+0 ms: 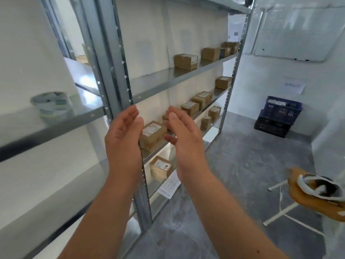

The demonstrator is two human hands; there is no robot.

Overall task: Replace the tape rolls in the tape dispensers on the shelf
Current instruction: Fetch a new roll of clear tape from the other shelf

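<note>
A stack of pale tape rolls (51, 105) sits blurred on the left metal shelf (56, 126), well left of both hands. No tape dispenser shows in the head view. My left hand (124, 135) and my right hand (183, 136) are raised side by side in front of the grey shelf upright (119, 71). Their palms face each other with a gap between them. Both hands are open, fingers loosely extended, and hold nothing. Neither touches the shelf or the rolls.
Several small cardboard boxes (185, 61) with labels lie on the right rack's shelves. Dark blue crates (278, 116) are stacked on the grey floor by the far wall. An orange and white object (317, 193) on a white stand sits at the right.
</note>
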